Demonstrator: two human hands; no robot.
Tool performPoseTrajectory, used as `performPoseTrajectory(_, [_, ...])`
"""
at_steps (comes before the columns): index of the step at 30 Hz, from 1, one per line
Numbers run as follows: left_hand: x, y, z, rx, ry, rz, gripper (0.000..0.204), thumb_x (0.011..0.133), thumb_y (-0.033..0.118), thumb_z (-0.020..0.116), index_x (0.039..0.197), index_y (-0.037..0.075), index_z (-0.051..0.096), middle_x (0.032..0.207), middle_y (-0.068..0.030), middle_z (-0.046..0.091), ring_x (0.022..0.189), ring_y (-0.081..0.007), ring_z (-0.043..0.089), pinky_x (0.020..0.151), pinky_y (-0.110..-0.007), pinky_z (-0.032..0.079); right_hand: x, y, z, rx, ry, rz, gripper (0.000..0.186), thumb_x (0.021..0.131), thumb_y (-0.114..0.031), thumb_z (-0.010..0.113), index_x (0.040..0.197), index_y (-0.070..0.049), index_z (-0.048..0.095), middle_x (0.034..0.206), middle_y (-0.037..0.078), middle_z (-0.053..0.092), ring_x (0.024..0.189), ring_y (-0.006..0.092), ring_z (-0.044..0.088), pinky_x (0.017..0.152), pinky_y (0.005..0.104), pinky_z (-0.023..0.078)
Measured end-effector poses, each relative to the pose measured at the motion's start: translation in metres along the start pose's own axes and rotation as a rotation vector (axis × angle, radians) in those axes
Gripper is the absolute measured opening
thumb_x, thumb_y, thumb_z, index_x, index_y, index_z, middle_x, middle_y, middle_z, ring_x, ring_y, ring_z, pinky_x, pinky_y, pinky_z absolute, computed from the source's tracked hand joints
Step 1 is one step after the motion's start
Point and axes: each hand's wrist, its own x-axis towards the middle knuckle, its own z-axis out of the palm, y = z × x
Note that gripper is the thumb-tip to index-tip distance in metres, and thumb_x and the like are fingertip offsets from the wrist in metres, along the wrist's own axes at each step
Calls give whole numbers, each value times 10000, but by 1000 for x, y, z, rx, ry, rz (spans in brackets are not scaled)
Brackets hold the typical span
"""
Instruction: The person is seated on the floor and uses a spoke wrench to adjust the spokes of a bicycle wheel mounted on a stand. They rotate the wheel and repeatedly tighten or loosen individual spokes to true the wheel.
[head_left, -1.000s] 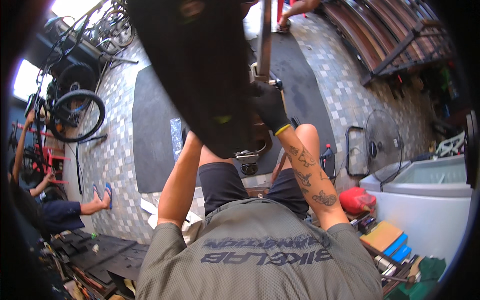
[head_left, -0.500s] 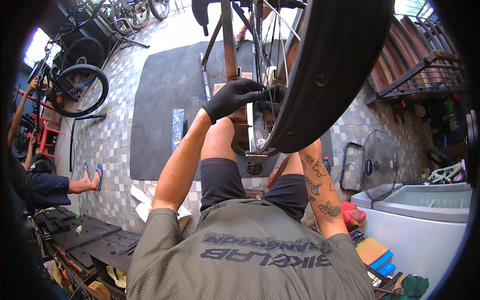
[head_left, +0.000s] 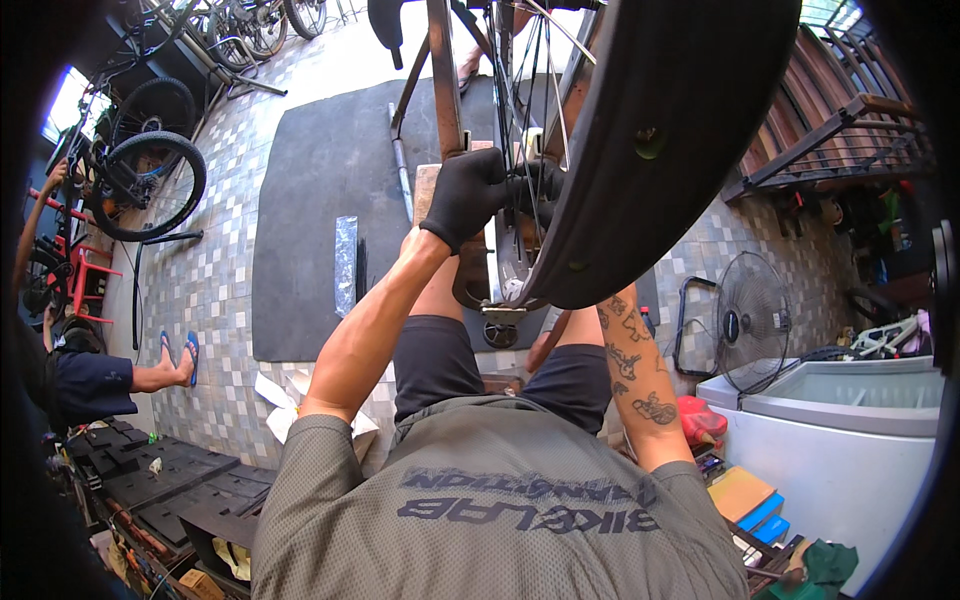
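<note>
Up close, the left hand (head_left: 466, 195), in a black glove, was closed around the hub area of a spoked wheel (head_left: 530, 150) held in a brown frame (head_left: 445, 90). The right hand was hidden behind a broad black mudguard (head_left: 680, 130); only the tattooed right forearm (head_left: 635, 375) showed, so whether that hand was open or closed could not be told. The wheel sat at the middle of the view, just beyond the person's knees, touching the gloved fingers (head_left: 500, 185).

To do this well, the grip probably needed to stay firm at the hub while the fingers kept clear of the spokes, with the wheel held square in the frame.

Below lay a dark mat (head_left: 320, 200) on a floor of small pale tiles (head_left: 200, 290). At far left, bicycles (head_left: 150, 180) stood parked. Another person sat near left, a sandalled foot (head_left: 180, 355) stretched out. At right stood a floor fan (head_left: 750, 325) beside a white chest (head_left: 850, 440). Slatted racks (head_left: 850, 130) filled the far right, and dark trays (head_left: 150, 480) lay near left.
</note>
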Motion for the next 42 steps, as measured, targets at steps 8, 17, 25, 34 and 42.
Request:
performPoseTrajectory(8, [-8,18,-13,85,-10,128,341,828,301,893,992,44,739,859,-133,648,767,-279,652,696,-404,505,2,11,0,264,297,-10,279,960,-58,732,1216,42,681,1131,97,763,995,140,726,937,302,574])
performPoseTrajectory(17, [-29,95,-51,-125,-41,334,177,938,187,775,980,28,708,865,-122,637,773,-278,644,721,-401,514,-20,2,-8,224,364,80,239,954,-87,752,1159,32,729,1045,71,777,944,117,707,879,270,545])
performPoseTrajectory(25, [-23,118,-58,-269,-262,11,194,967,197,757,992,19,684,859,-93,609,760,-178,605,705,-360,502,-57,-16,-5,396,274,201,243,967,-140,757,1149,20,743,1017,45,769,923,99,688,881,259,534])
performPoseTrajectory(34, [-19,116,-61,-254,-305,-71,225,959,212,768,972,8,676,811,-81,566,732,-174,563,685,-348,481,-62,-49,4,287,213,160,211,963,-132,769,1118,8,748,999,41,762,903,78,673,835,243,530])
performPoseTrajectory(42, [-24,115,-60,-264,-290,-156,230,940,196,780,966,-7,675,781,-82,551,701,-170,536,665,-345,465,-53,-36,9,236,185,227,191,958,-137,777,1079,7,742,935,38,765,833,72,676,775,249,541])
